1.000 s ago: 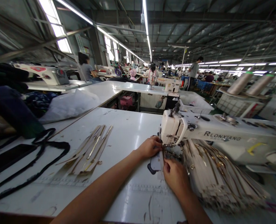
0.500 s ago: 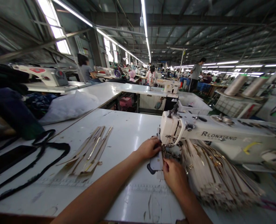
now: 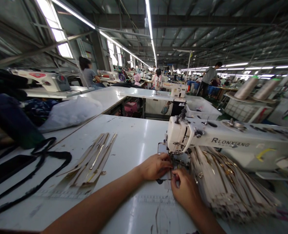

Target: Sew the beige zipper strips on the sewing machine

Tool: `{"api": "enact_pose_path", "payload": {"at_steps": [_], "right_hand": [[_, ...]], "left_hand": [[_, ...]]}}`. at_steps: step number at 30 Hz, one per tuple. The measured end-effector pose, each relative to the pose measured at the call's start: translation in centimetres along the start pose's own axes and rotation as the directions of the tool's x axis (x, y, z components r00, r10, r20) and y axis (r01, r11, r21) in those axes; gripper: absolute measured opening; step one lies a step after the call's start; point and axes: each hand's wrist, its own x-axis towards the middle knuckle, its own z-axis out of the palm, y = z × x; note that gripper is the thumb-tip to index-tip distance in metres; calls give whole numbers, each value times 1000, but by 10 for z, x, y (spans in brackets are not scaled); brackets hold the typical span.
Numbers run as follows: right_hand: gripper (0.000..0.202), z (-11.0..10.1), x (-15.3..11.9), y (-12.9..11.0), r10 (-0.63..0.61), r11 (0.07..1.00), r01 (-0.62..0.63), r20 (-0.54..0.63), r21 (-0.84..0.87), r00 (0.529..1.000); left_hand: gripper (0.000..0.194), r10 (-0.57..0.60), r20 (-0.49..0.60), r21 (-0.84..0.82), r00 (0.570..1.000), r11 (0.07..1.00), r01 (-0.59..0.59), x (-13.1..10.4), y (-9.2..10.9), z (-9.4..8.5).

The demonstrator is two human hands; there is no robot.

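Just in front of the sewing machine's [image 3: 180, 133] needle area, my left hand [image 3: 156, 166] has its fingers pinched together. My right hand [image 3: 186, 187] is close by on the right, thumb and forefinger curled in a pinch. Between the fingertips runs a narrow pale strip [image 3: 169, 175], mostly hidden by the hands. To the right of my right hand, a thick bundle of beige zipper strips [image 3: 227, 182] with gold-coloured teeth and pulls hangs beneath the machine arm. Several more zipper strips [image 3: 95, 161] lie fanned out on the white table [image 3: 126, 136], left of my left arm.
A black strap [image 3: 48, 175] and a dark flat object [image 3: 9, 170] lie at the left. Behind them sits a white plastic bag [image 3: 71, 112]. A white bin [image 3: 202, 112] and thread cones [image 3: 246, 87] stand beyond the machine. Co-workers are in the background.
My left hand has come back from the needle area toward me, close to the right fingertips. The right hand has shifted slightly. A standing co-worker at the back leans to the right.
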Motion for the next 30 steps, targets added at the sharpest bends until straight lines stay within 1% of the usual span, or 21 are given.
{"api": "enact_pose_path", "payload": {"at_steps": [5, 10, 16, 21, 25, 30], "right_hand": [[9, 0, -6, 1, -38, 999, 38, -20, 16, 999], [11, -2, -7, 0, -63, 998, 63, -32, 11, 998], [13, -5, -7, -2, -82, 996, 81, -17, -49, 996], [15, -7, -4, -6, -42, 993, 41, -8, -109, 999], [17, -7, -2, -8, 3, 989, 0, 24, -150, 1000], [25, -3, 3, -7, 45, 983, -37, 38, -177, 998]], "left_hand": [[20, 36, -7, -29, 999, 999, -37, 1, -2, 2], [21, 37, 11, -13, 999, 999, -37, 2, -1, 1], [23, 42, 17, 31, 999, 999, -42, 2, 1, 2], [25, 22, 29, 55, 999, 998, -23, 1, 3, 2], [27, -10, 53, 90, 999, 996, 5, 1, 4, -1], [27, -15, 8, 68, 1000, 998, 15, 0, 3, -3]]}}
